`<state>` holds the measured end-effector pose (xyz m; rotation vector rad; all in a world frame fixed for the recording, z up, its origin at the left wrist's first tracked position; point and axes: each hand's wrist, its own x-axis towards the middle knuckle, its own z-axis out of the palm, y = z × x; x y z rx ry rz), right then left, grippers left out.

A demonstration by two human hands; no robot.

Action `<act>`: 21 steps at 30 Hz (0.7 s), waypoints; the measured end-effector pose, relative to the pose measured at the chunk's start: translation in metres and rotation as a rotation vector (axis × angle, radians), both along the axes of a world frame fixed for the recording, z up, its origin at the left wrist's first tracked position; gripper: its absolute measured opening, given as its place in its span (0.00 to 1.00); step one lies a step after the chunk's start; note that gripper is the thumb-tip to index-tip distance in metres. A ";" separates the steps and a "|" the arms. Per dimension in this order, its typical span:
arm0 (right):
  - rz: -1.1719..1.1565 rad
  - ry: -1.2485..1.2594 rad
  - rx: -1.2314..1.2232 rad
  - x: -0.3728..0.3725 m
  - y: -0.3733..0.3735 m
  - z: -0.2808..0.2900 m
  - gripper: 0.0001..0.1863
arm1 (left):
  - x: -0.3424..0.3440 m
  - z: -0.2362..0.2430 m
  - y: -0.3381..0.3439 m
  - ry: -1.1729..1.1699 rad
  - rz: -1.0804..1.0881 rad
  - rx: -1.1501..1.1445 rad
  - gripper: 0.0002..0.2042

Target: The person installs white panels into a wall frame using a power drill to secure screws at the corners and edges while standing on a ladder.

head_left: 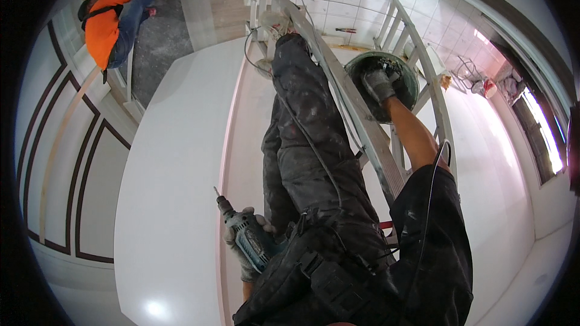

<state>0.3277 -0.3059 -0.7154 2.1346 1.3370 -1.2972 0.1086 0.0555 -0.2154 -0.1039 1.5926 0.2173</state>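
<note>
A teal and black power drill (251, 238) with a thin bit rests at my left hip. My gloved left hand (238, 241) is closed around it, and the bit points up and to the left. To the right, my gloved right hand (379, 86) reaches down into a dark round bucket (357, 72) at the stepladder (356, 108). Small items (394, 72) lie by its fingers, too dark to name. The fingers are partly lost in the bucket's shadow, so their grip is unclear.
A grey cord (302, 127) runs along my leg. Red-handled pliers (345, 30) lie on the tiled floor (338, 9). At the far left, a person in an orange shirt (106, 33) bends over. Cables and a red and white container (486, 89) are at the right wall.
</note>
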 end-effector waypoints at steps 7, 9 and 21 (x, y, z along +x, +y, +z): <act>-0.122 -0.037 -0.110 0.024 0.006 0.000 0.17 | 0.003 -0.002 0.003 0.011 -0.034 0.011 0.35; -0.011 0.035 -0.237 0.024 0.005 0.002 0.18 | 0.004 -0.002 0.003 0.033 -0.047 0.016 0.36; -0.173 0.198 -0.255 0.046 0.020 0.031 0.14 | 0.006 -0.005 0.006 0.024 -0.113 0.056 0.36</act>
